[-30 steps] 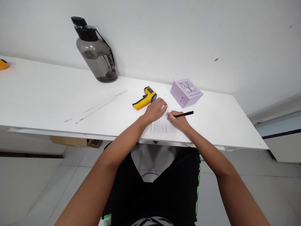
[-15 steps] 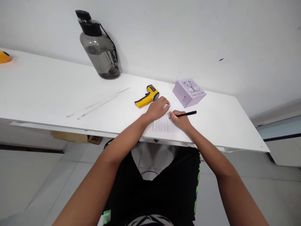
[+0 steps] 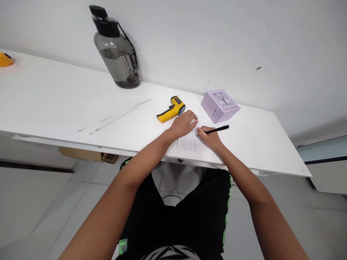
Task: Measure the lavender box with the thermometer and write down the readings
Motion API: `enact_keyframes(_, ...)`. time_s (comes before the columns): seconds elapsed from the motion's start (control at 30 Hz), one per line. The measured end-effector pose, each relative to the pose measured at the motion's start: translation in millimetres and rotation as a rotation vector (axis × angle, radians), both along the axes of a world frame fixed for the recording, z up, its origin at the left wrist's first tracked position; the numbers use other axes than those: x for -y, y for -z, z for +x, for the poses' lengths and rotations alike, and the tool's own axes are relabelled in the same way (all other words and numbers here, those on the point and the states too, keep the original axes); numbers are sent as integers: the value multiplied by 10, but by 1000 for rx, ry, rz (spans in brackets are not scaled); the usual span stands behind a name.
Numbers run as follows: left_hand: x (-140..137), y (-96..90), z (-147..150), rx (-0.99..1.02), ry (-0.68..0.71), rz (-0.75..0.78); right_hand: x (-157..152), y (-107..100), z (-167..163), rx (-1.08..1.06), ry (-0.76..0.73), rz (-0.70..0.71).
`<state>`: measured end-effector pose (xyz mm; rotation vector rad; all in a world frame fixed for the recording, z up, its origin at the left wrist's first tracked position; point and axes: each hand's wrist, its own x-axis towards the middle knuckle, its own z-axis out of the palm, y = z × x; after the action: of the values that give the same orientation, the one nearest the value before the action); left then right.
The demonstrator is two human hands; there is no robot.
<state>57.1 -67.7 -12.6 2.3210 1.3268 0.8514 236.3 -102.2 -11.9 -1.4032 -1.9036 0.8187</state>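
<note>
A sheet of paper point(image 3: 187, 143) covered in rows of handwriting lies near the table's front edge. My left hand point(image 3: 184, 124) rests on its upper part, fingers loosely curved and somewhat apart, holding nothing. In my right hand point(image 3: 210, 136) is a black pen point(image 3: 218, 129), pinched near its tip, with its back end pointing right. The tip meets the paper close to my left fingertips; the exact contact is hidden by my fingers. A yellow and black infrared thermometer point(image 3: 171, 109) lies just beyond my left hand.
A lilac tea box point(image 3: 220, 105) sits behind my right hand. Against the wall stands a large grey water bottle point(image 3: 118, 54) with a black lid. An orange object point(image 3: 5, 60) is at the far left of the white table point(image 3: 54, 97). A cardboard box point(image 3: 86, 154) shows below.
The view has shifted slightly, so the bottle and table sit a little differently in frame. Both hands keep almost the same place on the paper, and the pen stays in my right hand.
</note>
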Motion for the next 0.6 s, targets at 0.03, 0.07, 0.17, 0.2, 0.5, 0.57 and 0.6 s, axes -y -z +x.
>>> enact_keyframes(0.03,1,-4,0,0,0,-4,-2,0,0,1,6,-1)
enact_keyframes(0.07,1,-6,0,0,1,-7,-4,0,0,1,12,-1)
enact_keyframes(0.17,0,-8,3,-3,1,-9,-9,1,-2,-2,19,5)
enact_keyframes(0.2,0,-9,5,-3,1,-8,-9,1,-2,-1,20,7)
enact_keyframes(0.5,16,-17,10,-6,9,-13,-12,17,9,-13,37,12)
enact_keyframes(0.57,16,-19,10,-3,6,-16,-13,16,15,-23,56,7)
enact_keyframes(0.6,16,-20,10,-2,5,-17,-13,16,17,-24,63,6)
